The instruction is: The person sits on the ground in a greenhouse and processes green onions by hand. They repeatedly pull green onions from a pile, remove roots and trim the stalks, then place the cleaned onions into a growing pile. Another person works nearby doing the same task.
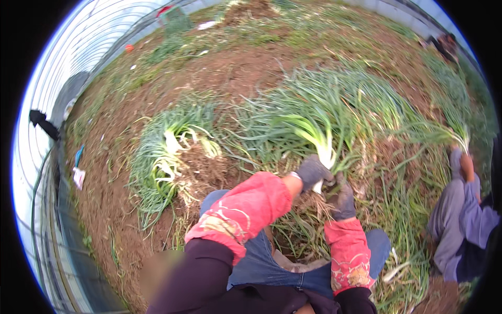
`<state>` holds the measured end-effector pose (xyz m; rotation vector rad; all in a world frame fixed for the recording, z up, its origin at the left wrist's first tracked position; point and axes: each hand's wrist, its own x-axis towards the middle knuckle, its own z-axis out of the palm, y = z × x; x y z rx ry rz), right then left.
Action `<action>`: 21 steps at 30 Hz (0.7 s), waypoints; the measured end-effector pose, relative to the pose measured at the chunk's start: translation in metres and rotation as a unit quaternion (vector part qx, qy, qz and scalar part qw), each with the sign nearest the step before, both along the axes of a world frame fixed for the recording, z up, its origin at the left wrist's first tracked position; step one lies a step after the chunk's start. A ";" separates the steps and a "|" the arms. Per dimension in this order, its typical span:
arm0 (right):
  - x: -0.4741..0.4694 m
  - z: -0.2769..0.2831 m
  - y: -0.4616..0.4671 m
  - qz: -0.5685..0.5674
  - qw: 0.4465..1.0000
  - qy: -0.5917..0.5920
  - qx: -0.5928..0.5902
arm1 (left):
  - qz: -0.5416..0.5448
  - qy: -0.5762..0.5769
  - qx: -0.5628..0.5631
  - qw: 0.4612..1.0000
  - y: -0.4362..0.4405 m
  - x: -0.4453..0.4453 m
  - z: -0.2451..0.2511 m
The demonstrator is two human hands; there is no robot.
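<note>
My left hand (313, 172), in a dark grey glove, grips a green onion (325, 153) by its white stalk. Its leaves point away from me and its stringy roots (319, 206) hang toward my lap. Close beside the stalk and roots is my right hand (344, 200), also gloved, with its fingers bent; whether it pinches a loose outer leaf I cannot tell. Just beyond both hands lies a broad heap of green onions (298, 102) with long green leaves. To the left, a separate pile of green onions (168, 145) shows white stalks and soil-covered roots.
Stripped leaves (302, 235) litter the ground between my knees. At the right, a seated co-worker (455, 219) holds green onions (462, 137). The tunnel greenhouse wall (47, 188) curves along the left. A green crate (174, 19) stands far back; another person (445, 45) is far right.
</note>
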<state>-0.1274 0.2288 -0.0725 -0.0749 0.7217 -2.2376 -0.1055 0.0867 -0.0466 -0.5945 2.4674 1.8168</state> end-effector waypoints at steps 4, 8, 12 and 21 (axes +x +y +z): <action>-0.005 -0.009 -0.005 -0.052 0.997 0.048 0.029 | 0.099 0.032 0.084 0.991 -0.007 0.000 0.021; -0.009 -0.039 0.033 -0.115 0.862 0.389 0.304 | 0.181 0.194 0.241 0.933 -0.034 0.001 0.044; -0.041 -0.080 0.084 -0.021 0.753 0.304 0.583 | 0.230 0.283 0.350 0.863 -0.052 0.005 0.063; -0.025 -0.005 0.067 -0.162 0.504 0.511 0.678 | 0.212 0.211 0.368 0.881 -0.053 0.015 0.061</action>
